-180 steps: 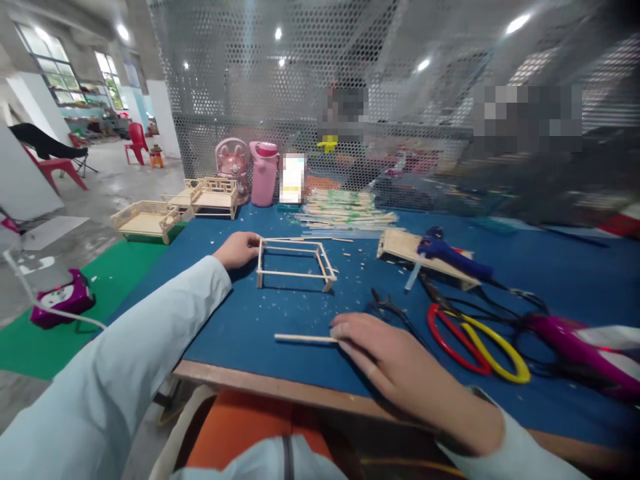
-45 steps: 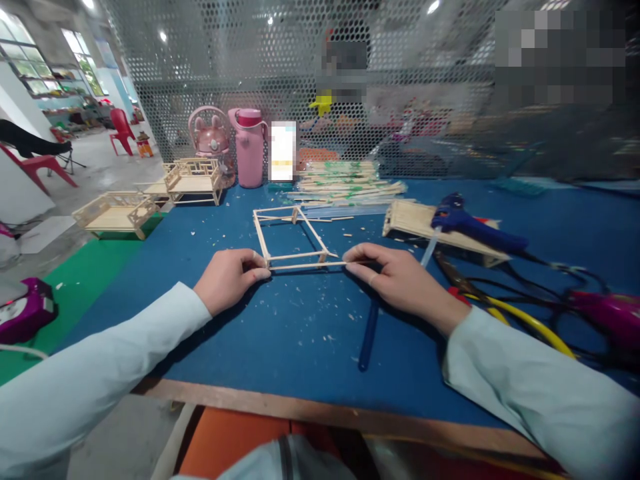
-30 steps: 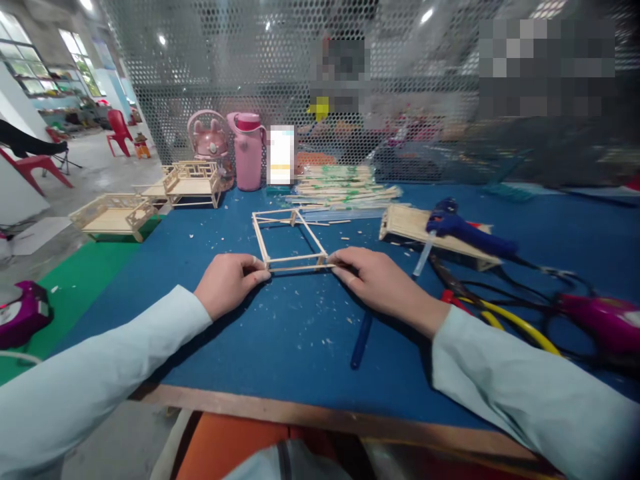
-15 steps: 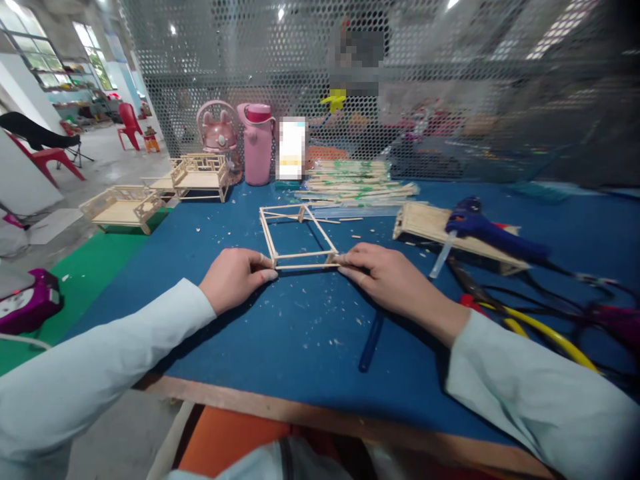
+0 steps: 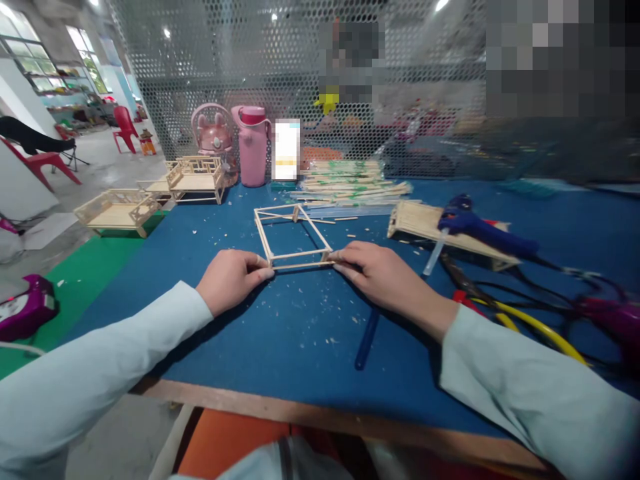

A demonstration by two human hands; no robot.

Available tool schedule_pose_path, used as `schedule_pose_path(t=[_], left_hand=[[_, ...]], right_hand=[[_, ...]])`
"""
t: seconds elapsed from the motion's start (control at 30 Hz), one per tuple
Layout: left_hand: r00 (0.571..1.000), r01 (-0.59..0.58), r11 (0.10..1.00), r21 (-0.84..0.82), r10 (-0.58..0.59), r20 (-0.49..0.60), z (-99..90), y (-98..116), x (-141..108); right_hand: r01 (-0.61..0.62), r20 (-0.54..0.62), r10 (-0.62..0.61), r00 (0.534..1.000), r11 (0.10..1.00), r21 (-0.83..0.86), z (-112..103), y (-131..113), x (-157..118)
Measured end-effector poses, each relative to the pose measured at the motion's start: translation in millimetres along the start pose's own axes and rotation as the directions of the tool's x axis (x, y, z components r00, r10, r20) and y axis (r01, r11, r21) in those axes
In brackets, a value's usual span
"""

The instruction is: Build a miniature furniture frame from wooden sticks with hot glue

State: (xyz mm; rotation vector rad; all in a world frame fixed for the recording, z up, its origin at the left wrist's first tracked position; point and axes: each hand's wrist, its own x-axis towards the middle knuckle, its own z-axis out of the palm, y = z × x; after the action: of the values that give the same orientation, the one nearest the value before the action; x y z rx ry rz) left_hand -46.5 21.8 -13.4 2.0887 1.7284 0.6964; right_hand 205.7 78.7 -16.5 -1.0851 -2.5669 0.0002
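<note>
A small box-shaped frame of thin wooden sticks [image 5: 300, 254] stands on the blue table in front of me. My left hand [image 5: 234, 280] pinches its near left corner between thumb and fingers. At the near right corner, my right hand [image 5: 373, 270] grips the frame in the same way. Behind the frame lie a few loose sticks [image 5: 345, 219]. A dark blue pen-like rod [image 5: 367, 340] rests on the table just below my right hand, its upper end hidden by the wrist.
A blue glue gun [image 5: 480, 230] leans on a wooden stick panel [image 5: 417, 223] at right, among cables [image 5: 540, 327]. Bundled sticks [image 5: 350, 180], a pink bottle [image 5: 253, 150] and a phone [image 5: 287, 150] stand at the back. Miniature stick furniture [image 5: 117, 212] sits at left.
The whole view has shifted slightly, so things appear a little further left. Both hands keep the same hold on the stick frame.
</note>
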Motion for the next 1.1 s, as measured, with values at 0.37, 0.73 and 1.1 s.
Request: schedule_pose_path(t=[0.37, 0.73, 1.1], left_hand=[[1.000, -0.019, 0.999, 0.030, 0.019, 0.006, 0.6, -3, 0], [0.996, -0.085, 0.994, 0.074, 0.085, 0.003, -0.4, -2, -2], [0.996, -0.093, 0.994, 0.064, 0.093, 0.009, 1.0, -2, -2]], right_hand=[[-0.019, -0.030, 0.023, 0.999, 0.994, 0.111, 0, -6, 3], [-0.128, -0.010, 0.134, 0.991, 0.967, 0.219, -7, -11, 8], [-0.123, -0.032, 0.134, 0.991, 0.965, 0.232, -6, -10, 8]])
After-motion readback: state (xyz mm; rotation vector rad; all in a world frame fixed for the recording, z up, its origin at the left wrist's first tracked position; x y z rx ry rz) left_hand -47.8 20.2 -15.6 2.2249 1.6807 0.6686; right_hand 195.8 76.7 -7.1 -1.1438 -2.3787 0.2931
